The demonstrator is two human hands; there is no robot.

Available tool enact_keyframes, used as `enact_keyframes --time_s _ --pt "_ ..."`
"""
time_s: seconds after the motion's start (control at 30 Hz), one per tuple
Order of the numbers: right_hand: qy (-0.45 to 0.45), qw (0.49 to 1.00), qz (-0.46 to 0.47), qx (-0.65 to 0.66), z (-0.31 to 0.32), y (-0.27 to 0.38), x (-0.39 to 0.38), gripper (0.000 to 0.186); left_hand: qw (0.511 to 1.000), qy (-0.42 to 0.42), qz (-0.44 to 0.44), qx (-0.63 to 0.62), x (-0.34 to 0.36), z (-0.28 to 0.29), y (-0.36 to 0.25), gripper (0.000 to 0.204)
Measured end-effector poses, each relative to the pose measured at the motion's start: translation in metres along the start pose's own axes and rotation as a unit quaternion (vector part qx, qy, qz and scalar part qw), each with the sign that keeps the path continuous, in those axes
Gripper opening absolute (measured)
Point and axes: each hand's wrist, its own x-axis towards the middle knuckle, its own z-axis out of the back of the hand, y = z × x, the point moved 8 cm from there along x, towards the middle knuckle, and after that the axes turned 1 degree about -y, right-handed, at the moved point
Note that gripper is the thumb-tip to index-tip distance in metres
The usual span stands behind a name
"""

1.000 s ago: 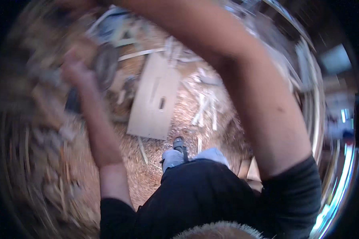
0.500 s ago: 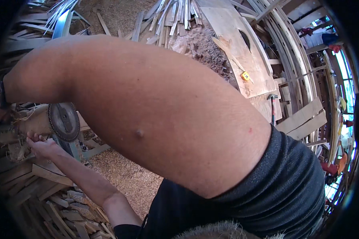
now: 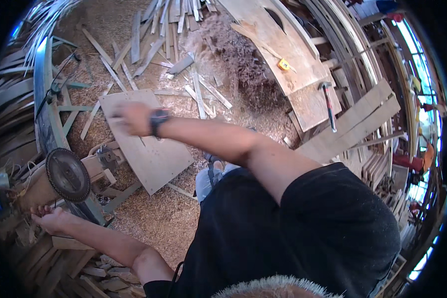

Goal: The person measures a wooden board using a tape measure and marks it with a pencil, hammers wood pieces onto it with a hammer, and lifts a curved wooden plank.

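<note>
Head view: the left hand sits at eight o'clock, fingers curled loosely, right under the circular saw blade; whether it grips anything, I cannot tell. The right hand, watch on the wrist, stretches out at ten o'clock over the plywood sheet on the sawdust, blurred, grip unclear. A hammer lies at two o'clock.

- Floor of pale sawdust and wood shavings, darker brown heap of sawdust toward the far side.
- Loose thin wooden slats scattered on the floor, more bundled at the far edge.
- Large flat plywood sheet with a curved cut-out lying at the far right.
- Long pale planks stacked on the right.
- Bright daylight through windows along the right rim.
- Rough wood offcuts piled at lower left.
</note>
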Motion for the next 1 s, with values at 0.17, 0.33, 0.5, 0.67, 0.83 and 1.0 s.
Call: enact_keyframes --time_s 0.17,0.33,0.5,0.67,0.83,1.0 --pt "0.108 0.913 -0.38 -0.105 0.07 -0.19 -0.26 0.038 0.992 0.084 0.032 -0.089 0.101 0.046 0.036 0.022" --pt "-0.03 0.76 -0.617 -0.2 0.208 -0.205 -0.509 0.03 0.986 0.128 0.047 -0.095 0.061 0.045 0.053 0.02" --pt "-0.149 0.683 -0.68 -0.222 0.254 -0.203 -0.635 0.03 0.978 0.147 0.071 -0.129 0.147 0.115 0.08 0.022" --pt "-0.102 0.75 -0.627 -0.183 0.27 -0.235 -0.695 0.045 0.968 0.182 -0.02 0.175 0.054 0.095 0.081 0.019" --pt "-0.078 0.788 -0.583 -0.179 0.28 -0.278 -0.731 0.036 0.97 0.124 0.105 -0.182 0.034 0.013 0.073 0.011" --pt "-0.101 0.811 -0.572 0.065 0.226 -0.286 -0.691 0.011 0.968 0.062 0.006 -0.242 0.011 0.023 0.017 0.011"
